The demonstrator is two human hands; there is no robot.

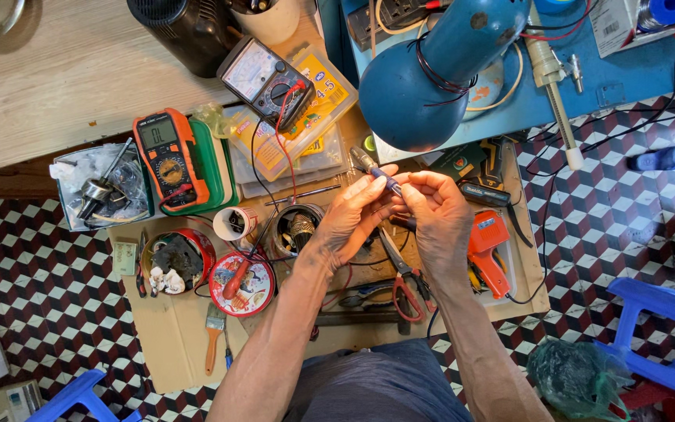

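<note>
Both hands together, left hand (353, 215) & right hand (439, 211) pinching slim blue-handled tool (376, 170), long axis running up-left under blue lamp (439, 70), metal tip past left fingers.

1. Desk lamp (431, 74): blue shade.
2. Multimeter (168, 156), left of lamp: orange casing, dark face.
3. Glue gun (490, 254), below lamp: orange.
4. Floor (33, 273): red, white, black cube pattern.
5. Stool (666, 328), lower right of lamp: blue.

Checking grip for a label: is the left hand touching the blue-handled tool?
Touching. The head view shows the left hand with fingertips closed on the blue-handled tool, the right hand pinching its other end.
</note>
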